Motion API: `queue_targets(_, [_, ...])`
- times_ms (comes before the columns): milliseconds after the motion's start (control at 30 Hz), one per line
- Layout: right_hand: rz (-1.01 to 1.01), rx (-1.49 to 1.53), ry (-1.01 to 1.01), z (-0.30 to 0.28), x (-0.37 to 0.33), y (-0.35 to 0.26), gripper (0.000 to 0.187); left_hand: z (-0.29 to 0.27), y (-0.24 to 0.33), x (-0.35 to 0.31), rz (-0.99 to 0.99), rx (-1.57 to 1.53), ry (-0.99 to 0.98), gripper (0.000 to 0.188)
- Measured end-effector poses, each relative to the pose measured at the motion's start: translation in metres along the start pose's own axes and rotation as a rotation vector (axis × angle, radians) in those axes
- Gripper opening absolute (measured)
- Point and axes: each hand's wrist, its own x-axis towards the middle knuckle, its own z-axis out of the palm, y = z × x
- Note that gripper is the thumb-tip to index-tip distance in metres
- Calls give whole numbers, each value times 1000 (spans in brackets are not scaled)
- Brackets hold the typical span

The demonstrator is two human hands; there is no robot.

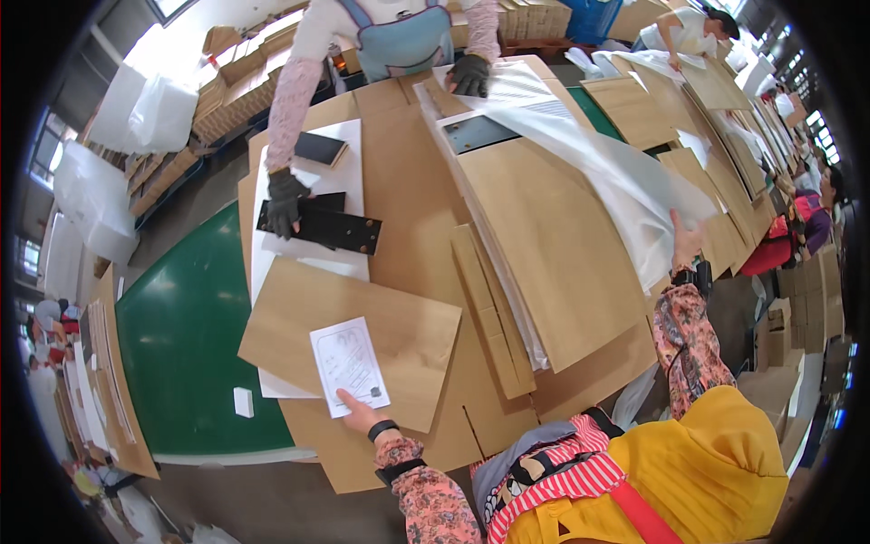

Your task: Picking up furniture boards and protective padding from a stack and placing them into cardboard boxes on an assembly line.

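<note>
My left hand [364,417] grips the lower edge of a white printed leaflet [352,364], its thumb on top. Under the leaflet lies a wood-grain panel [417,326], set at an angle. At the right my right hand [686,243] is closed on the edge of a translucent white packing sheet [625,186]. That sheet is pulled aside from a stack topped by a large wood-grain board [553,245]. Across the table, a person's gloved hand [286,201] rests on black boards [331,227]; their other gloved hand [469,76] is at the stack's far end.
Flattened cardboard [399,172] lies beneath everything. Long narrow cardboard strips [489,313] run beside the stack. A green tabletop [186,335] with a small white block [243,402] extends left. More panels [627,111] and a co-worker [684,32] are at far right.
</note>
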Motion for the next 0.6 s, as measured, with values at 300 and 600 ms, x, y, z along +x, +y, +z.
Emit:
queue_targets(300, [-74,137,169,1,58,58,92,-47,49,-51,99,86,-110,58])
queue_targets(600, [-16,927,-1213,-35,-48,-27,33,-112,97,-176,174,155,-111,62])
